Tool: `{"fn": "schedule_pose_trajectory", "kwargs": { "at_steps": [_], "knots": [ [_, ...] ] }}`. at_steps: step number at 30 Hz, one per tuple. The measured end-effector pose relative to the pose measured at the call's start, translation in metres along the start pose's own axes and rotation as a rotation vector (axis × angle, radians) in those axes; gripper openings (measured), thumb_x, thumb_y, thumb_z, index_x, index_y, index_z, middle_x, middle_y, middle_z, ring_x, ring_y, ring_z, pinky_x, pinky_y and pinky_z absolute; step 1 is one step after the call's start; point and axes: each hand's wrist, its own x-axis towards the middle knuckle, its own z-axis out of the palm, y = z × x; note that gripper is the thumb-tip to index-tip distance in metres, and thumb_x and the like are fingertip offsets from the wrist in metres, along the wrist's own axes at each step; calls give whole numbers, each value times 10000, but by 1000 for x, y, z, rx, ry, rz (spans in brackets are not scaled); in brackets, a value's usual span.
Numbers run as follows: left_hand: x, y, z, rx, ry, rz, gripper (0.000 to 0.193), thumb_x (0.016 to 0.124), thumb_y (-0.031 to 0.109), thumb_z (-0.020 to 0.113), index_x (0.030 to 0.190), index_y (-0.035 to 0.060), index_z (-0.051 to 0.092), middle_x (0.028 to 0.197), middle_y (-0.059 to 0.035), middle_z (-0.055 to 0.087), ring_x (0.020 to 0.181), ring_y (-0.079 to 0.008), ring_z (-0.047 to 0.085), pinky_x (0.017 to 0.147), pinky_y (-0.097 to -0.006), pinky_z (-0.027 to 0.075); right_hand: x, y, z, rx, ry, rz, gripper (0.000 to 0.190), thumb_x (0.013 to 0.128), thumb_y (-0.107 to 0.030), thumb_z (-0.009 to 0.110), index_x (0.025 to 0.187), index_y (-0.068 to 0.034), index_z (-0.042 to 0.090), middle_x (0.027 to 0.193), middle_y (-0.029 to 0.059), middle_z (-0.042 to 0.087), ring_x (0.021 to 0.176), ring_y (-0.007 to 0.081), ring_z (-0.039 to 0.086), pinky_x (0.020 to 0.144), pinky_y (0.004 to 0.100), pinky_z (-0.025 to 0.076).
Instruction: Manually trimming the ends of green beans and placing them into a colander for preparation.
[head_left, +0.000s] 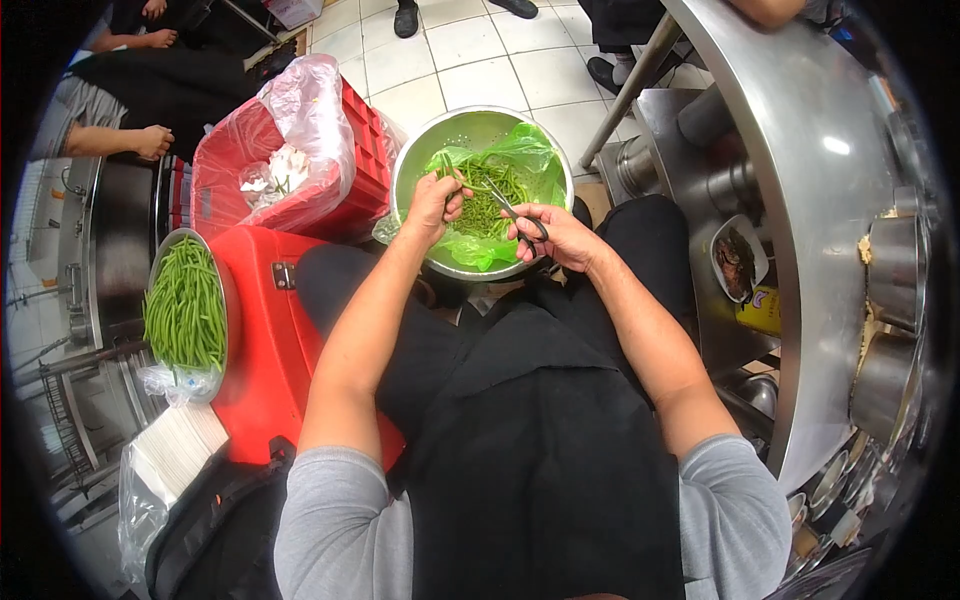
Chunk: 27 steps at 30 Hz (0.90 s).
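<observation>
Over a large metal colander (411, 142) my left hand (433, 201) grips a few green beans (469, 185), their ends sticking out past the fingers. My right hand (562, 234) holds black-handled scissors (529, 225); the blades point up and left, close to those beans. Whether the blades touch them I cannot tell. Beneath both hands, cut green beans (480, 214) lie on a green plastic bag (525, 142) that lines part of the colander.
On the left, a bowl of whole green beans (186, 300) sits on a red box (259, 352). Beyond it stands a red crate (364, 142) lined with clear plastic. A steel table (750, 120) with shelves runs along the right. Other people stand or sit nearby, one person's hand (154, 142) at upper left.
</observation>
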Motion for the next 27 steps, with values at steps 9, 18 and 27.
{"fn": "schedule_pose_trajectory", "kwargs": {
  "at_steps": [9, 18, 27],
  "knots": [
    [5, -3, -5, -15, 35, -14, 75, 834, 88, 505, 907, 72, 509, 771, -94, 594, 483, -82, 415, 398, -221, 320, 0, 0, 2, -80, 58, 5, 485, 918, -212, 675, 1305, 24, 502, 904, 27, 613, 683, 90, 606, 587, 214, 470],
    [28, -24, -39, 336, 147, -116, 154, 817, 170, 500, 912, 52, 527, 783, -130, 632, 611, -206, 578, 555, -364, 503, 6, 3, -1, -142, 284, -17, 476, 899, -267, 697, 1254, 16, 555, 914, 46, 645, 631, 88, 606, 540, 207, 452],
    [19, -59, -6, 1884, -261, -64, 327, 793, 150, 612, 1100, 37, 602, 1023, -222, 677, 978, -372, 657, 837, -463, 524, 8, 6, -5, -279, 378, 7, 489, 888, -289, 707, 1228, 34, 565, 885, 66, 644, 626, 113, 611, 565, 236, 490]
  ]
}}
